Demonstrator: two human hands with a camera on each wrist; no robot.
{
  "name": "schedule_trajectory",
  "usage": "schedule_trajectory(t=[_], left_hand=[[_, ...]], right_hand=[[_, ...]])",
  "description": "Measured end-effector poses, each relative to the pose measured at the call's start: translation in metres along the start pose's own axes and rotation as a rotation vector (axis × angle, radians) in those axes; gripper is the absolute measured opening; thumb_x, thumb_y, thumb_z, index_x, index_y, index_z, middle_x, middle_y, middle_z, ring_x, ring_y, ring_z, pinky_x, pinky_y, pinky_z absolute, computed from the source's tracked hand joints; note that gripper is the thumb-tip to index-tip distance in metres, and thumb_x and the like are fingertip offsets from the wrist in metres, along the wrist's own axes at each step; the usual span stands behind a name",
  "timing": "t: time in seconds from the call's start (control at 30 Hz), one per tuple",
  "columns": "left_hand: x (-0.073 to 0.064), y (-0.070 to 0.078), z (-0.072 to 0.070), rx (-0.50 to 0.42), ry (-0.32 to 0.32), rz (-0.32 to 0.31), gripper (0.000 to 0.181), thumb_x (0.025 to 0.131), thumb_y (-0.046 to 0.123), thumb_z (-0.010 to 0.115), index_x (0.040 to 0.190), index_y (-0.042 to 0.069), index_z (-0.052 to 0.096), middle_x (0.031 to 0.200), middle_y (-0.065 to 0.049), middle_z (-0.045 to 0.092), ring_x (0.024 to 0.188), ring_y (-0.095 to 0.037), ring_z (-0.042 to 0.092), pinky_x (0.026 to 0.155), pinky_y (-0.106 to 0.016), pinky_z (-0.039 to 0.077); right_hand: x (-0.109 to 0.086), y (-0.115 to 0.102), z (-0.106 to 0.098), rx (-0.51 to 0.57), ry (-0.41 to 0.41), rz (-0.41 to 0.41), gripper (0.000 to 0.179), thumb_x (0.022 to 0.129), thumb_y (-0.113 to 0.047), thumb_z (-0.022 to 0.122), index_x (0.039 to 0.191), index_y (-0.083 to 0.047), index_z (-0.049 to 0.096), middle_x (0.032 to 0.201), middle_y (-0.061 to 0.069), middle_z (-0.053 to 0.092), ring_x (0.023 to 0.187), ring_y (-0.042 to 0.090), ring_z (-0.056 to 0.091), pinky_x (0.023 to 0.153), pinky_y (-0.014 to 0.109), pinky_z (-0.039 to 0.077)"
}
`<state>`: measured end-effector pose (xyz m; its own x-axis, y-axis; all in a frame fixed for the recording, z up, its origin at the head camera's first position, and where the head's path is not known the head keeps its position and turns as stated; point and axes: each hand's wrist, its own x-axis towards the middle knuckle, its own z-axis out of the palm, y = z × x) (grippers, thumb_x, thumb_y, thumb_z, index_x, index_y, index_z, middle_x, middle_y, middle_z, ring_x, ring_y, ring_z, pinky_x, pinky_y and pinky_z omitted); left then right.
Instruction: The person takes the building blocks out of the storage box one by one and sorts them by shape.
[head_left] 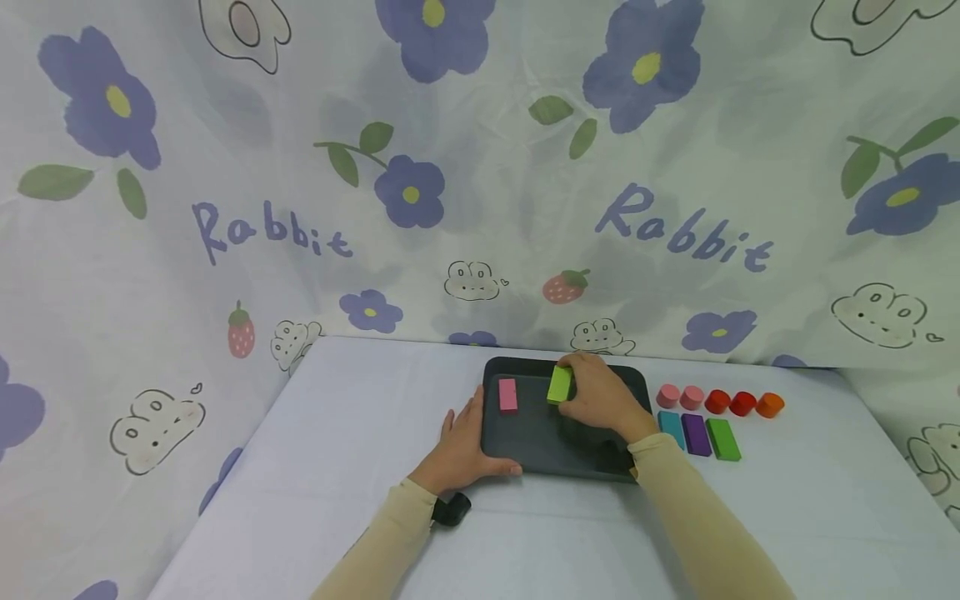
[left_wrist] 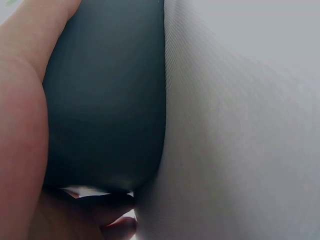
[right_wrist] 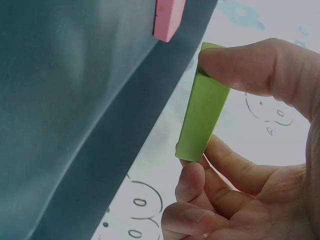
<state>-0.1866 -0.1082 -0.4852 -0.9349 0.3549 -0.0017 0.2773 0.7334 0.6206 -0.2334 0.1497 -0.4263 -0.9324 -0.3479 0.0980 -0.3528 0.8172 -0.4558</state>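
Observation:
My right hand [head_left: 602,402] pinches a light green rectangular block [right_wrist: 202,115] between thumb and fingertips. In the head view this block overlaps the upper middle of a dark grey tray [head_left: 528,440]. A pink rectangular block [head_left: 507,396] lies in the tray towards its left side. Against the tray's left edge rests my left hand [head_left: 461,457], its fingers extended along the side and its thumb reaching along the front edge. The left wrist view shows the dark tray close up beside that hand.
Right of the tray, a row of short cylinders holds pink, red and orange [head_left: 770,406] ones. In front of them lie a blue block [head_left: 671,428], a purple block [head_left: 696,435] and a green block [head_left: 723,440] on the white table [head_left: 360,417]. A patterned cloth hangs behind.

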Motion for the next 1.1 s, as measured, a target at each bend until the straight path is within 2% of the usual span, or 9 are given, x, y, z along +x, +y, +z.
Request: schedule_trajectory(t=[0.37, 0.6, 0.7, 0.9, 1.1], left_hand=[[-0.001, 0.0, 0.0, -0.001, -0.006, -0.002, 0.141, 0.069, 0.062, 0.085, 0.16, 0.002, -0.003, 0.166, -0.015, 0.018, 0.151, -0.03, 0.022, 0.121, -0.059, 0.002], [-0.001, 0.001, -0.001, -0.006, -0.004, -0.001, 0.14, 0.069, 0.062, 0.085, 0.16, 0.002, -0.002, 0.166, -0.016, 0.018, 0.152, -0.03, 0.021, 0.121, -0.059, 0.001], [-0.001, 0.001, -0.001, -0.008, -0.005, -0.003, 0.14, 0.069, 0.062, 0.085, 0.161, 0.002, -0.002, 0.166, -0.016, 0.017, 0.152, -0.03, 0.021, 0.121, -0.058, 0.001], [-0.001, 0.001, -0.001, -0.008, -0.006, -0.001, 0.14, 0.069, 0.063, 0.085, 0.161, 0.002, -0.002, 0.166, -0.015, 0.017, 0.152, -0.029, 0.02, 0.121, -0.058, 0.001], [-0.001, 0.001, -0.001, -0.018, -0.005, -0.003, 0.14, 0.069, 0.062, 0.086, 0.16, 0.002, -0.002, 0.166, -0.016, 0.017, 0.152, -0.03, 0.021, 0.121, -0.059, 0.0]], right_hand=[[-0.015, 0.006, -0.01, 0.021, 0.042, -0.004, 0.064, 0.077, -0.013, 0.08, 0.133, 0.004, 0.054, 0.136, 0.022, 0.054, 0.109, 0.032, 0.053, 0.091, 0.049, 0.052], [-0.024, 0.013, -0.014, -0.014, 0.072, -0.044, 0.065, 0.076, -0.015, 0.077, 0.134, 0.003, 0.056, 0.129, 0.021, 0.056, 0.108, 0.033, 0.053, 0.084, 0.048, 0.053], [-0.027, 0.016, -0.016, -0.026, 0.077, -0.052, 0.064, 0.076, -0.014, 0.078, 0.134, 0.004, 0.058, 0.127, 0.021, 0.056, 0.111, 0.035, 0.053, 0.087, 0.05, 0.053], [-0.037, 0.019, -0.021, -0.023, 0.079, -0.029, 0.064, 0.076, -0.014, 0.079, 0.133, 0.005, 0.057, 0.129, 0.022, 0.055, 0.118, 0.039, 0.05, 0.094, 0.054, 0.051], [-0.05, 0.026, -0.029, -0.018, 0.083, 0.0, 0.063, 0.076, -0.012, 0.078, 0.133, 0.005, 0.056, 0.129, 0.022, 0.055, 0.119, 0.04, 0.048, 0.093, 0.055, 0.051]])
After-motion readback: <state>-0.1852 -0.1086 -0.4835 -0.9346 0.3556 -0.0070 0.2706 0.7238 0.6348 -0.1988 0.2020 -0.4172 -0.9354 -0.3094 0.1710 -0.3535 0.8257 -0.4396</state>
